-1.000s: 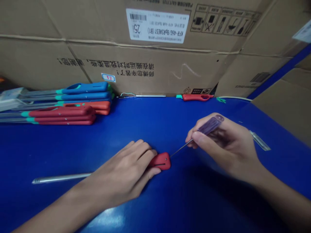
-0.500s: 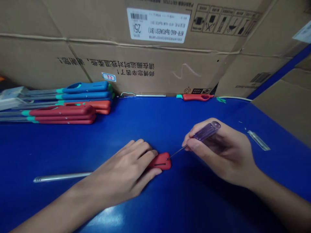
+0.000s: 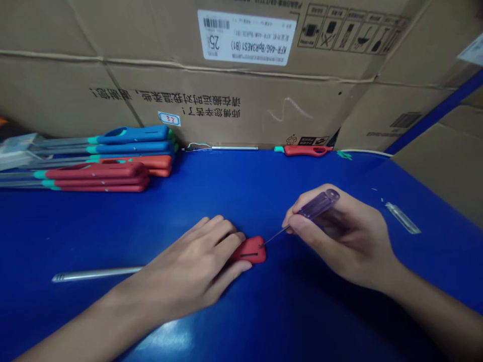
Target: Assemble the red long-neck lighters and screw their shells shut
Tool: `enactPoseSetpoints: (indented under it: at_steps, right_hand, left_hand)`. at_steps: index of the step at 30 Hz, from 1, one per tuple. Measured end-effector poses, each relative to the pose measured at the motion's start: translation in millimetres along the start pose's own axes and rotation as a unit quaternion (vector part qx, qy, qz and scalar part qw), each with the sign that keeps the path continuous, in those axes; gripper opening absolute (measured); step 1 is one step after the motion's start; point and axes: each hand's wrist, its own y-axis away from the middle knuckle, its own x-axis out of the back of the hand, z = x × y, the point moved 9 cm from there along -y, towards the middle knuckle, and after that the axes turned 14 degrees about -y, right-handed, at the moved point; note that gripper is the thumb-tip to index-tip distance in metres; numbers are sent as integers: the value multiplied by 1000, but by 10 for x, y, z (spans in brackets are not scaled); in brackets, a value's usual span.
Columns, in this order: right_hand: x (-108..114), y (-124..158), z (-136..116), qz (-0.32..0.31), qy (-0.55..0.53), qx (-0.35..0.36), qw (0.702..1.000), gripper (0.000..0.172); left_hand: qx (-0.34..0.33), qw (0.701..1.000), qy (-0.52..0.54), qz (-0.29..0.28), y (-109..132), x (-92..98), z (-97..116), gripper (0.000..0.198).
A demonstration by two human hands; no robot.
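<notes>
My left hand (image 3: 204,266) is closed over the handle of a red long-neck lighter (image 3: 253,250), pressing it down on the blue table. The end of the handle, with a dark slot, sticks out between thumb and fingers; its metal tube (image 3: 98,273) comes out past my wrist on the left. My right hand (image 3: 339,236) grips a screwdriver (image 3: 319,203) with a clear purple handle, tilted. Its thin shaft slants down to the left, and the tip meets a small hole near the end of the lighter's handle.
Several blue, orange and red lighters (image 3: 94,176) lie stacked at the left. By the cardboard box (image 3: 226,90) at the back lie a metal tube with wires (image 3: 234,148) and a red lighter shell (image 3: 305,150). A clear plastic piece (image 3: 402,218) rests at the right.
The screwdriver and my right hand have shifted very slightly to the left, with the tip still at the hole. My left hand holds the lighter in the same place.
</notes>
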Motion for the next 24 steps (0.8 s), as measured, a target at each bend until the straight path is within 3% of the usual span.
enactPoseSetpoints:
  at_steps: [14, 24]
  right_hand:
    - [-5, 20, -65, 9, 7, 22, 1000, 10]
    - [-55, 7, -102, -17, 32, 43, 998, 11]
  left_hand:
    - [0, 1000, 3, 6, -2, 30, 2, 25]
    - [3, 1000, 5, 1, 1, 10, -8, 25]
